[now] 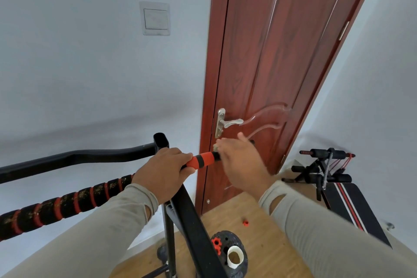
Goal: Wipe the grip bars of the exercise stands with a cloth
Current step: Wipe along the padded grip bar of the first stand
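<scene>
Head: cloth under right grip

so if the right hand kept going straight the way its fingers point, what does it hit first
Probably the brown door, near the silver lever handle. The right hand points up and away past the orange grip; depth is unclear.

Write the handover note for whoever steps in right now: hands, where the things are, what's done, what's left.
Left hand grips the orange grip bar of the black stand.
Right hand is at that bar's end, with a bit of cloth showing at its fingers; the hold is blurred.
Done: cannot tell how much of the orange bar is wiped.
Left: the long black-and-red wrapped bar looks speckled with grime. Bench by the door is untouched.
</scene>
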Available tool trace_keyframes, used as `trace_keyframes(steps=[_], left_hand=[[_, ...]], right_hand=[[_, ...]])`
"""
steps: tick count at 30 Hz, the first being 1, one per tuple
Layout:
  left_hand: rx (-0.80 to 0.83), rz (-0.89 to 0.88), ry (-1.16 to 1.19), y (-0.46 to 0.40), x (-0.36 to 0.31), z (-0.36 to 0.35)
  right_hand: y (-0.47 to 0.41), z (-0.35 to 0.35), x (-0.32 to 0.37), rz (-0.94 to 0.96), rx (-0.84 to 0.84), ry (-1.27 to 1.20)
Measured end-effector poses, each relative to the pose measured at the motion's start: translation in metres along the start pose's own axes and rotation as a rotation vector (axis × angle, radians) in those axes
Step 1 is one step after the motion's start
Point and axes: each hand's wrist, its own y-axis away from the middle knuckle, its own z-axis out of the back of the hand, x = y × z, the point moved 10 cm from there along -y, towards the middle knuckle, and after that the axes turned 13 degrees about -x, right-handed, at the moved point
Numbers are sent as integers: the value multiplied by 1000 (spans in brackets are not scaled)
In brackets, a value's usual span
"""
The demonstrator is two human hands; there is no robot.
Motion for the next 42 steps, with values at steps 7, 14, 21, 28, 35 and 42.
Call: trace_keyframes(steps=[7,14,21,28,35,42], left_hand=[[12,-5,3,-2,0,-2],[12,-2,-21,-1,0,0],[-5,-12,-3,0,0,1],[8,-13,-35,0,0,-2],[-14,-8,-27,0,-1,-1],[-18,6,-6,1,1,-2]], right_hand=[[20,-1,-44,229,-177,35],[12,-15,-90,-90,-128,194],[20,-2,2,37,-294,-99],[2,5,-83,-44,-38,91],[-29,2,-51,-72,162,184],[-40,-29,-10,153,393,104]])
